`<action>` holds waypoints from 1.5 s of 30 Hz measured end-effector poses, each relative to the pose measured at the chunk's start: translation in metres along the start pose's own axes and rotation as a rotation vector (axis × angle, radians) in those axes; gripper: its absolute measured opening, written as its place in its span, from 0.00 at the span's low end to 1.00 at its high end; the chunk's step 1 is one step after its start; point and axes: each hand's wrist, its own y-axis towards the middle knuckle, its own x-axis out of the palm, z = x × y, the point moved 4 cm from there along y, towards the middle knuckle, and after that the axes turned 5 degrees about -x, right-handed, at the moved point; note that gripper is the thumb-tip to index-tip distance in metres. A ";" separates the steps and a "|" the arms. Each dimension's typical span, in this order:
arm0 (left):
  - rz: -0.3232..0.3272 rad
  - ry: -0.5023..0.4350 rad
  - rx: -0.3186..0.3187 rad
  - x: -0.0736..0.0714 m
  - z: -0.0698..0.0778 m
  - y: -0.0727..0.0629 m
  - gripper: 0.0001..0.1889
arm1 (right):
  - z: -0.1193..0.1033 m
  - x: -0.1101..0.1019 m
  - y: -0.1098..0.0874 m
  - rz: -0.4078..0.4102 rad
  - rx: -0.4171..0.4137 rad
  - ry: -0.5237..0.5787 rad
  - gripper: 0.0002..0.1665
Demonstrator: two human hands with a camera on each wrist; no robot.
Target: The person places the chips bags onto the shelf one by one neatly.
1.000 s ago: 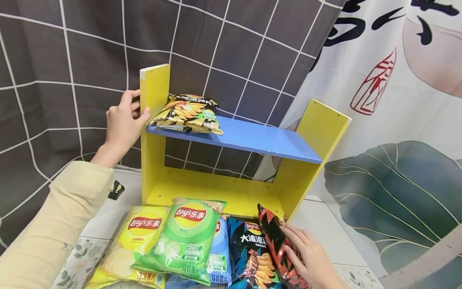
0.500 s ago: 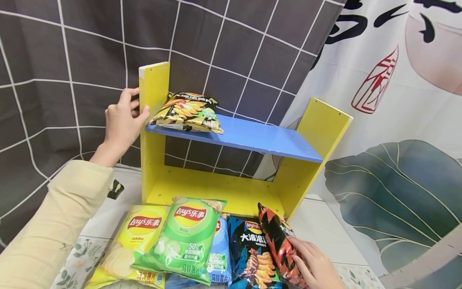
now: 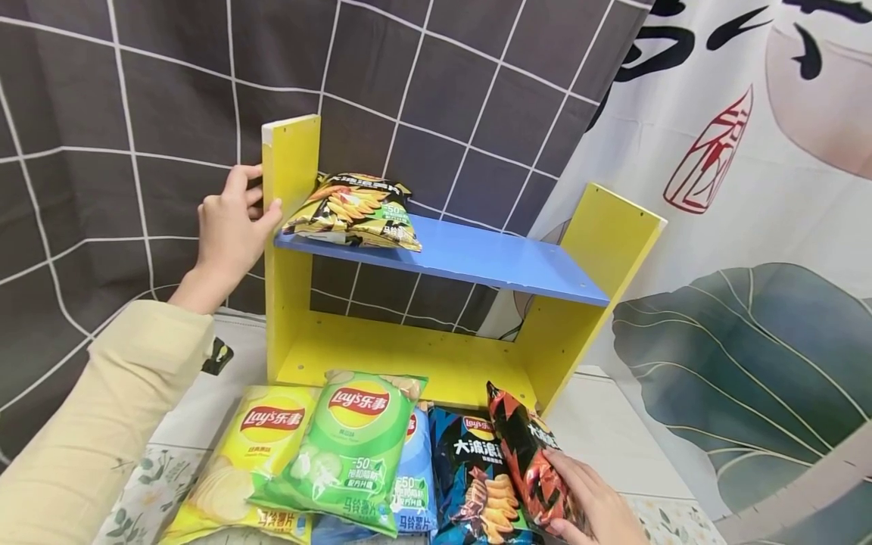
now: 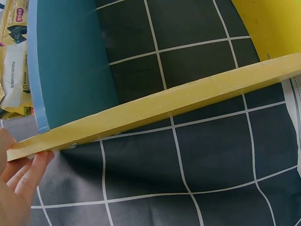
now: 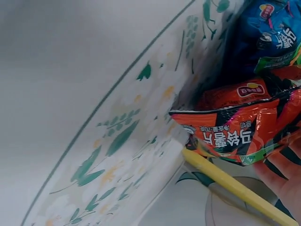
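My left hand (image 3: 232, 235) grips the yellow side panel (image 3: 289, 166) of a small shelf unit at its left edge, thumb in front and fingers behind. In the left wrist view, fingers (image 4: 34, 176) press under that panel's edge. At the lower right, my right hand (image 3: 599, 499) holds a red-and-black bag of chips (image 3: 527, 462), tilted beside a dark blue chip bag (image 3: 477, 469). Seen from the right wrist, the red bag's (image 5: 225, 134) printed lower end faces the camera. A black-and-gold chip bag (image 3: 357, 212) lies on the blue shelf board (image 3: 477, 253), at its left end.
Before the unit lie a yellow chip bag (image 3: 252, 462), a green one (image 3: 347, 454) overlapping it, and a light blue one (image 3: 415, 484) partly hidden. The white table (image 3: 606, 424) has a floral cover in front. A dark grid curtain (image 3: 436, 91) hangs behind.
My right hand has shifted slightly lower on the red chip bag, its thumb now showing near the bottom, and the bag's front has turned more into view. My left hand stays put.
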 end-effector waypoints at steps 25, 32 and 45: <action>0.001 -0.004 -0.002 0.000 0.000 -0.001 0.23 | 0.005 0.008 -0.014 -0.152 0.038 -0.002 0.67; 0.005 -0.002 -0.001 0.001 0.000 -0.001 0.23 | 0.005 0.008 -0.013 -0.125 0.031 -0.016 0.64; 0.014 0.000 0.007 0.000 0.000 0.000 0.22 | 0.002 0.006 -0.011 0.011 -0.080 -0.137 0.53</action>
